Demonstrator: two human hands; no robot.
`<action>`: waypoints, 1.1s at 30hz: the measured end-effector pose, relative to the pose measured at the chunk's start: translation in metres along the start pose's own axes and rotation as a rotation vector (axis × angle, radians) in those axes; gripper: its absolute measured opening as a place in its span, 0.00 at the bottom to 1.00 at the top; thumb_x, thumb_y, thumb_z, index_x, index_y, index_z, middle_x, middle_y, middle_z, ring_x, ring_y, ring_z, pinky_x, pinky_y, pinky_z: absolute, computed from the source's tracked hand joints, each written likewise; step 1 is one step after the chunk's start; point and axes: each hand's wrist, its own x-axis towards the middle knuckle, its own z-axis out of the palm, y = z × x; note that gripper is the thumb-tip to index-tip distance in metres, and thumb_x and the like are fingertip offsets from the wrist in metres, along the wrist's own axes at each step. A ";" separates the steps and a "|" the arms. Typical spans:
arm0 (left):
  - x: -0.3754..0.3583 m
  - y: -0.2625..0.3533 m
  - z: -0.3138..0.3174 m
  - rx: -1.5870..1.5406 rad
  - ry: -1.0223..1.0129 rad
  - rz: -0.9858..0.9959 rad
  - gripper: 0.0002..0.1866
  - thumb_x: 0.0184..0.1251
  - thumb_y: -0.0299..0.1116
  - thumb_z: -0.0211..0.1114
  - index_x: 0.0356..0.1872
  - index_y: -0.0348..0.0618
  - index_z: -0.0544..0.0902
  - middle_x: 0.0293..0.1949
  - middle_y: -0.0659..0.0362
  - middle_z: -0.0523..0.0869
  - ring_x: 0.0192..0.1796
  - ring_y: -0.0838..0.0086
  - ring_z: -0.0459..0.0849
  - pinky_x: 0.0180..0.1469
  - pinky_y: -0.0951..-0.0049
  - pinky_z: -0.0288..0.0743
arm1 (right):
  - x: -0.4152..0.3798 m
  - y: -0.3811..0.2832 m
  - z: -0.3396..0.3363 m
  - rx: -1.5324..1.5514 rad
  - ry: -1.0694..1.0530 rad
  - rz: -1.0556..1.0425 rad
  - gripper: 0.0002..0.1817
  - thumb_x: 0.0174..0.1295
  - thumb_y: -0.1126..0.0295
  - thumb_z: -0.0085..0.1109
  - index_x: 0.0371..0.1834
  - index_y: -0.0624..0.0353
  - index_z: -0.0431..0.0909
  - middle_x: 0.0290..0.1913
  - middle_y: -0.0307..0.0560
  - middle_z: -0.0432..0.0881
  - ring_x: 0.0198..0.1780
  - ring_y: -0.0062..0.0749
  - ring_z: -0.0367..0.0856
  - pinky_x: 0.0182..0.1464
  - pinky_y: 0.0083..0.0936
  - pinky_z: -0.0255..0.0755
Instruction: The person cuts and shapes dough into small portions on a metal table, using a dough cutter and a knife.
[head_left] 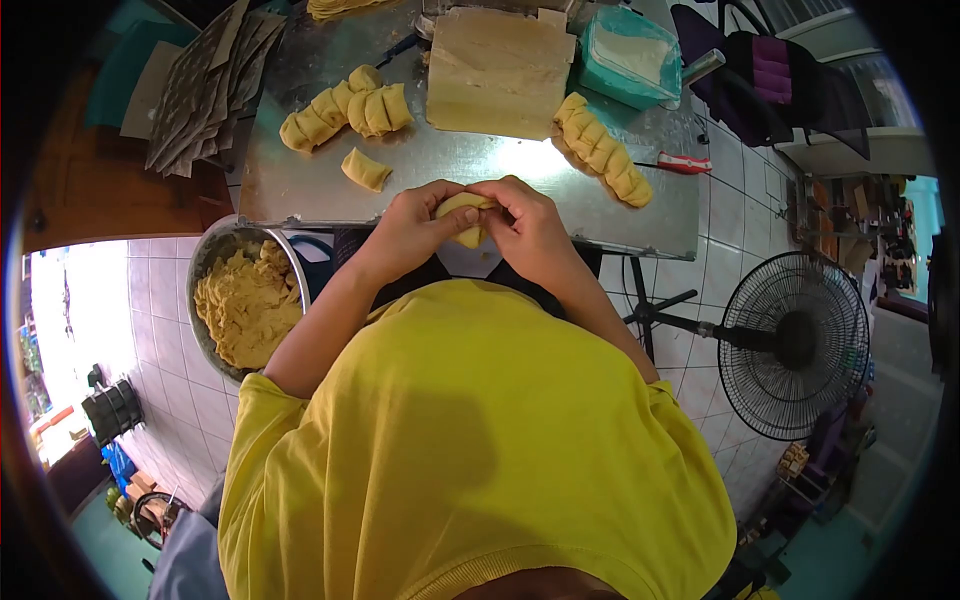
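Both my hands meet over the front edge of the metal table, around one piece of yellow dough. My left hand grips its left side, thumb lying across it. My right hand pinches its right end between thumb and fingers. A single cut dough piece lies on the table just beyond my left hand. Farther back on the left rest two rows of cut dough. To the right of my hands a longer row of dough pieces lies at a slant.
A brown flat sheet and a turquoise tub of white powder are on the metal table. A red-handled knife sits at its right edge. Below left stands a large bowl of dough; a black fan is at right.
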 end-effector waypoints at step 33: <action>-0.008 0.002 0.007 -0.351 0.119 0.004 0.18 0.63 0.22 0.55 0.55 0.31 0.71 0.45 0.55 0.81 0.46 0.77 0.79 0.48 0.78 0.75 | 0.007 0.002 -0.003 0.131 -0.145 0.085 0.21 0.55 0.82 0.63 0.53 0.61 0.76 0.44 0.42 0.75 0.42 0.22 0.77 0.41 0.19 0.73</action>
